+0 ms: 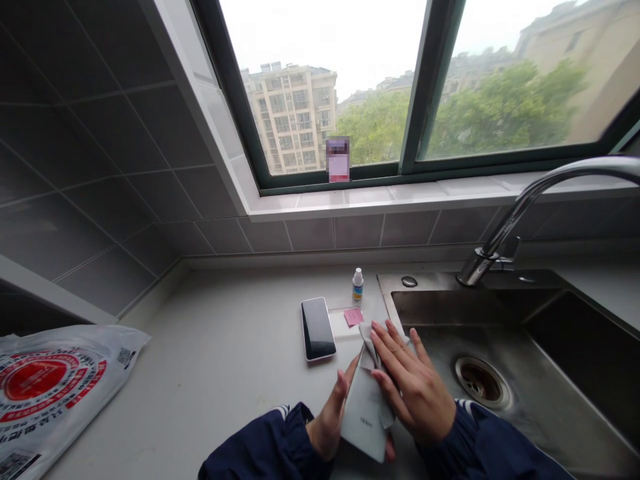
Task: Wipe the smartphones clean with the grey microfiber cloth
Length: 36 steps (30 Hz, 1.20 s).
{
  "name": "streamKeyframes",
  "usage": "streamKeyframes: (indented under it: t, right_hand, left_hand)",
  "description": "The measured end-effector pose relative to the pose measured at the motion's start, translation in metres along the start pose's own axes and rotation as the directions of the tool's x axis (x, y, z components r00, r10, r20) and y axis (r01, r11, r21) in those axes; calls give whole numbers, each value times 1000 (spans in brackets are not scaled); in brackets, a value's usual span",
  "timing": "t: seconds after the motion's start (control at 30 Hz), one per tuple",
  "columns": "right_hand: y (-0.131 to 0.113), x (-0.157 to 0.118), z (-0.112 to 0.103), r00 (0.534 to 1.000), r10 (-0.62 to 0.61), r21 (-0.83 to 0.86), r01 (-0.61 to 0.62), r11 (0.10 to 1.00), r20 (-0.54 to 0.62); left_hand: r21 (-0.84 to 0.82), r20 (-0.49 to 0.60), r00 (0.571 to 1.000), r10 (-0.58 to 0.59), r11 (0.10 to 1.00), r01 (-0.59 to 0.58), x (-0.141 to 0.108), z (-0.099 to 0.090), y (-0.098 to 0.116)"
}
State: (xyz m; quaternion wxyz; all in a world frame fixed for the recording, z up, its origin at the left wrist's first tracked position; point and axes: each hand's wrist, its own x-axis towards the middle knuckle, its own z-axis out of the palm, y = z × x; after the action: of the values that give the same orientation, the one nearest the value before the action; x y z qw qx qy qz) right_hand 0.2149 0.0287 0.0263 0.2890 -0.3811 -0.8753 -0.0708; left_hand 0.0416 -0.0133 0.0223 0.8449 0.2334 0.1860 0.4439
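My left hand (331, 413) is wrapped round a pale grey-green phone (364, 413), its back facing up and its lower end tilted toward me. Pressed on the upper part of the phone is a light grey cloth (369, 353), under the fingers of my right hand (413, 383). A second phone (319, 330) with a dark screen lies on the counter beyond my left hand. Beside it is a clear case (340, 325) with a pink piece of paper (353, 317) on it. A small white-capped bottle (357, 285) stands behind the case.
The steel sink (533, 367) with a chrome faucet (500, 220) is at the right. A printed plastic bag (65, 393) lies at the far left of the counter (215, 333). A tiled wall and window sill border the back.
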Motion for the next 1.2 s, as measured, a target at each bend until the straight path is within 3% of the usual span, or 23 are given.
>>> streamKeyframes:
  t: [0.1,0.33,0.8,1.0,1.2]
  right_hand:
    - [4,-1,5,1000,31,-7,-31,1000,-1]
    - [6,-2,9,998,60,-6,-60,998,-9]
    - [13,-8,13,986,162,76,-159,984,-43]
    - [-9,-6,13,1000,27,99,-26,995,-8]
    - [-29,-3,-1,988,-121,265,93,960,91]
  left_hand:
    - [25,66,998,21,999,-23,1,-1,2]
    - [-80,100,995,-5,997,13,6,-6,5]
    - [-116,109,992,61,992,-48,9,-12,2]
    - [-196,24,998,51,980,-46,8,-11,4]
    - [-258,-64,998,20,966,-36,7,-19,3]
